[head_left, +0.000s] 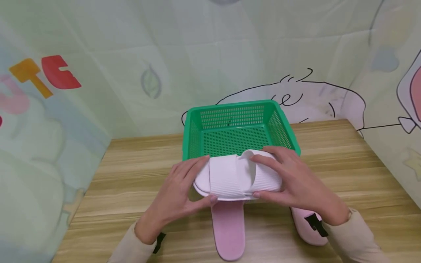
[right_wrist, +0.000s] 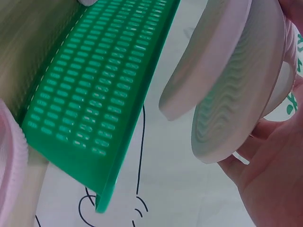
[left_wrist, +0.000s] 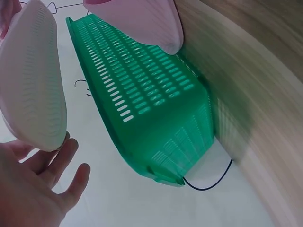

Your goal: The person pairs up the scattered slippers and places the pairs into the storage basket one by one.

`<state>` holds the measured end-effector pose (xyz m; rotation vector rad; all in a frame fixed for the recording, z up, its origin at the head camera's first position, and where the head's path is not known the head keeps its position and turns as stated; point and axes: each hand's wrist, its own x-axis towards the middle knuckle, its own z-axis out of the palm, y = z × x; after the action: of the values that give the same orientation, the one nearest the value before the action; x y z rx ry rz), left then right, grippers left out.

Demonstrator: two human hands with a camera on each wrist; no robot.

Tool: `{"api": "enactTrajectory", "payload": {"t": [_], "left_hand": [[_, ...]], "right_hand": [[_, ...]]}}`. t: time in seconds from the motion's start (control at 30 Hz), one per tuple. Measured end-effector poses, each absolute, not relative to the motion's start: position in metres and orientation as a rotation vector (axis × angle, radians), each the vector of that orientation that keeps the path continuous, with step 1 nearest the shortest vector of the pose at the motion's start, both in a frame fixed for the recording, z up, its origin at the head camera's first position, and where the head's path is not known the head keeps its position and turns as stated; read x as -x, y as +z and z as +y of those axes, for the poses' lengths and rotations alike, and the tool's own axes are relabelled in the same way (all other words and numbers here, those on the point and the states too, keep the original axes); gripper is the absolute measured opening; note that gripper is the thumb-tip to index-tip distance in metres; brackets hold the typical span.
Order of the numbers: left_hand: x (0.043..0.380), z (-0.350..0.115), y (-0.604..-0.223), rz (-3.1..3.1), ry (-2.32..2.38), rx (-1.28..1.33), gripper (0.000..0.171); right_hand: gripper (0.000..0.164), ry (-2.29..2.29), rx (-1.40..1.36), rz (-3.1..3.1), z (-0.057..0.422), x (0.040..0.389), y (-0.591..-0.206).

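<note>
In the head view, two white slippers (head_left: 225,177) with ribbed straps are held together above the table, close to the near side of a green basket (head_left: 292,135). My left hand (head_left: 179,190) grips their left end, thumb on the near edge and fingers on the far side. At the right end my right hand (head_left: 292,179) holds on, with its thumb low and a finger over the strap. Two pale soles (right_wrist: 241,94) overlap in the right wrist view. A white sole (left_wrist: 35,80) also shows beside the left fingers in the left wrist view.
A pink slipper (head_left: 230,233) lies on the wooden table (head_left: 131,182) below the white ones, its front hidden. Another pink slipper (head_left: 309,230) lies partly under my right wrist. Behind the basket hangs a printed cloth (head_left: 171,54).
</note>
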<state>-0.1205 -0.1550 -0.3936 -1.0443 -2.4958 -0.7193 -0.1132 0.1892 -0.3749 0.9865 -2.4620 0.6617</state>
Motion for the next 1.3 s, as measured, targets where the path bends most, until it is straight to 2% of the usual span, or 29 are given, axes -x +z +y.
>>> {"api": "enactTrajectory", "payload": {"t": [0.37, 0.63, 1.0, 1.3], "left_hand": [[0.121, -0.162, -0.399, -2.474, -0.725, 0.981, 0.092], [0.119, -0.165, -0.404, -2.488, -0.708, 0.951, 0.090], [0.120, -0.167, -0.411, -2.474, -0.658, 1.003, 0.084], [0.118, -0.168, -0.418, -2.523, -0.628, 1.011, 0.082]], "right_hand": [[0.075, 0.706, -0.981, -2.406, 0.206, 0.126, -0.371], [0.080, 0.733, -0.908, -2.410, 0.220, 0.137, -0.361], [0.077, 0.688, -0.911, -2.426, 0.215, 0.154, -0.346], [0.081, 0.696, -0.944, -2.421, 0.205, 0.174, -0.338]]}}
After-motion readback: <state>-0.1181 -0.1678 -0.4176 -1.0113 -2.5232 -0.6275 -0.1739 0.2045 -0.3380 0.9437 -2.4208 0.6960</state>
